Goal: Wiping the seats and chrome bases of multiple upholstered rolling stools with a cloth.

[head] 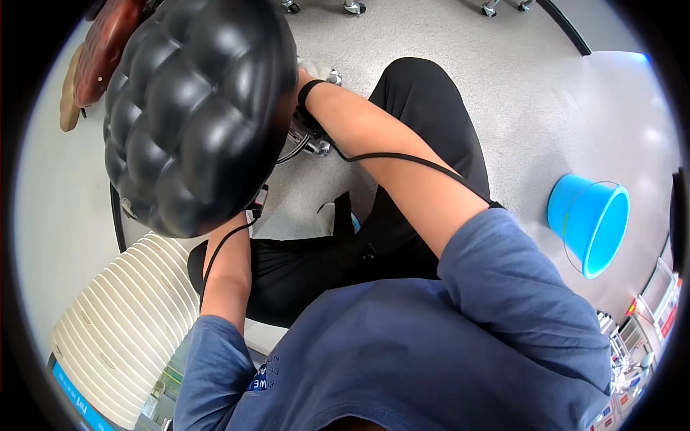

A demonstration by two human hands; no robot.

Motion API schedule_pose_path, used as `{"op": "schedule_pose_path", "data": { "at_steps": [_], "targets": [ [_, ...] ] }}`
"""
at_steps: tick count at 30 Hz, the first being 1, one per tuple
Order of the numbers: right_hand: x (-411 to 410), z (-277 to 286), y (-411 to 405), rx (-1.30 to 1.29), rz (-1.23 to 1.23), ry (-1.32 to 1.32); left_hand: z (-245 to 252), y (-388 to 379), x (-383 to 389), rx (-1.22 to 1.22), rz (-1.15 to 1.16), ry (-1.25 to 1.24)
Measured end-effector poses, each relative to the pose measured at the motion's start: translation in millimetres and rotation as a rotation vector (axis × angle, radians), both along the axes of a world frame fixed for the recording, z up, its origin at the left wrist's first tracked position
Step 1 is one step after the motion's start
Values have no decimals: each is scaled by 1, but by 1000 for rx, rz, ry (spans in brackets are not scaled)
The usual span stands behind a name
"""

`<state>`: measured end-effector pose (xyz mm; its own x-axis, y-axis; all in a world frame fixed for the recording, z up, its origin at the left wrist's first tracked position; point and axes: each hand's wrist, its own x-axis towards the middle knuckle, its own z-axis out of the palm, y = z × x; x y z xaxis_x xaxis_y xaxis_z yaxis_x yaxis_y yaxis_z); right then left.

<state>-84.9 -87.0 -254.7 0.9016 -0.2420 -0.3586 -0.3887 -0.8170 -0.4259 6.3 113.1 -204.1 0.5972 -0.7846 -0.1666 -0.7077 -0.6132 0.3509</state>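
A black tufted stool seat [199, 108] is tilted up in front of me, its padded top facing the camera. Chrome parts of the base and a caster [322, 148] show past its right edge. My right hand [303, 75] reaches behind the seat's right edge; only a sliver near the black wrist strap [311, 92] shows, and its fingers are hidden. My left forearm [226, 264] runs up to the seat's lower edge, where the seat hides my left hand. Black cables [399, 156] run along both arms. By the left wrist is a small device [262, 198].
A blue bucket [571, 215] with a wire handle is on the grey floor [517, 91] to the right. Reddish-brown [105, 54] and beige [69, 97] cushioned seats are at upper left. A cream ribbed unit [129, 323] stands at lower left. Casters [354, 7] show at the top.
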Motion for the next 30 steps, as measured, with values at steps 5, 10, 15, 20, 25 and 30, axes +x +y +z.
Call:
{"op": "schedule_pose_path", "data": {
  "at_steps": [5,10,15,20,25,30],
  "targets": [
    [-19,8,17,-67,-31,-93,7,-1,-2,-46,70,42],
    [-8,23,31,-76,-220,-56,7,-24,-22,12,149,101],
    [7,27,37,-60,-324,-88,-15,-32,-38,105,163,4],
    [8,27,32,-3,-315,-233,-19,-41,-40,253,140,-139],
    [-13,32,31,129,-412,-479,-13,-45,-29,377,136,-96],
    [-30,45,20,237,-860,-767,-6,-39,-31,370,79,-48]
  ]
}}
